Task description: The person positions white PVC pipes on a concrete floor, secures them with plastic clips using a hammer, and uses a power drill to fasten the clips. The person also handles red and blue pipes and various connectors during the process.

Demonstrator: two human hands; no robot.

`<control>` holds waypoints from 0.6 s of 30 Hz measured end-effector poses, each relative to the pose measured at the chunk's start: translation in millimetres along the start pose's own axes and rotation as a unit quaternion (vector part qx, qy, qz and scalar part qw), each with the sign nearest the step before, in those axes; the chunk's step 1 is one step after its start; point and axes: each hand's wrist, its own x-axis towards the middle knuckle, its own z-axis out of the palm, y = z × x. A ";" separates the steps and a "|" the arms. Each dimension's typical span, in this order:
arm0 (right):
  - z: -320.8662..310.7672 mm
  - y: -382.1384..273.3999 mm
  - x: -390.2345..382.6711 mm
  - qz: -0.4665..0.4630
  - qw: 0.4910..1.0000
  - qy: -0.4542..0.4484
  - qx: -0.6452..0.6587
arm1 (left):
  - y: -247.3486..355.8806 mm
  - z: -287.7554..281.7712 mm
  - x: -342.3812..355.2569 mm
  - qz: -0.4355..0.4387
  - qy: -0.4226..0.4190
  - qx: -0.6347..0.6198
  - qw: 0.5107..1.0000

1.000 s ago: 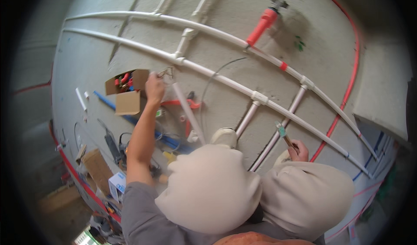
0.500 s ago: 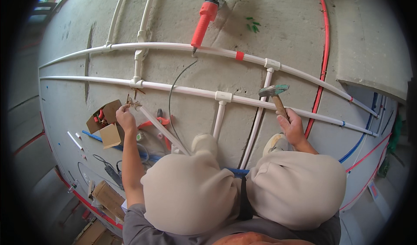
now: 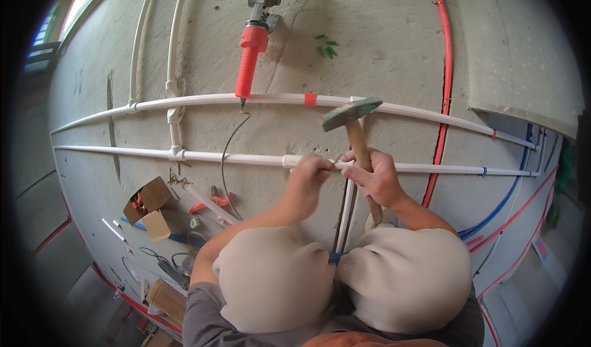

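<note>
My right hand is closed around the wooden handle of a hammer. The hammer's dark, green-smeared head points up and away from me. Beside it on the left, my left hand is closed in a pinch, its fingertips close to those of the right hand. A small thin piece shows between the two hands, too small to name. Both hands are over the nearer white pipe, hiding part of it just right of a tee fitting. Some thin brown strips lie at the left.
A red power tool lies across the farther white pipe, its cord trailing toward me. An open cardboard box, a loose pipe length and a red-handled tool lie left. Green pieces lie farther off; a red pipe runs right.
My left hand has left the brown strips and come rightward to my right hand. The right hand has moved left with the hammer, its handle now more upright. The view has shifted.
</note>
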 end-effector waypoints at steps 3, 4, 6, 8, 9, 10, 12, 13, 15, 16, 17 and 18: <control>6.4 -9.7 13.2 -0.094 0.994 0.035 -0.036 | 19.5 24.1 28.2 0.055 0.034 0.066 0.996; 3.9 -11.1 16.6 -0.105 0.992 0.046 -0.044 | 23.8 24.3 35.7 0.062 0.019 0.096 0.993; -6.0 -11.8 21.7 -0.111 0.989 0.057 -0.077 | 31.6 22.7 44.6 0.063 0.053 0.146 0.986; -17.7 -11.5 25.3 -0.098 0.985 0.059 -0.129 | 33.9 16.8 52.1 0.082 0.059 0.154 0.983; -21.9 -11.3 28.4 -0.095 0.984 0.041 -0.143 | 32.9 12.4 56.6 0.106 0.044 0.136 0.984; -25.1 -11.4 31.1 -0.090 0.984 0.024 -0.154 | 32.1 9.2 59.9 0.108 0.034 0.119 0.986; -28.0 -12.8 36.4 -0.086 0.982 -0.005 -0.166 | 30.2 4.6 65.6 0.095 -0.028 0.070 0.993; -28.8 -14.1 38.7 -0.088 0.982 -0.016 -0.168 | 29.4 2.6 67.9 0.082 -0.053 0.046 0.994; -30.5 -17.7 41.7 -0.088 0.978 -0.023 -0.186 | 28.1 -2.1 71.8 0.072 -0.057 0.102 0.991; -31.7 -19.5 42.4 -0.086 0.976 -0.020 -0.201 | 27.2 -4.8 73.6 0.070 -0.071 0.131 0.986; -33.2 -20.9 42.1 -0.093 0.972 -0.017 -0.214 | 25.1 -8.9 76.3 0.075 -0.018 0.143 0.987; -35.1 -21.9 42.1 -0.085 0.975 0.001 -0.207 | 21.2 -15.1 81.0 0.084 0.024 0.157 0.984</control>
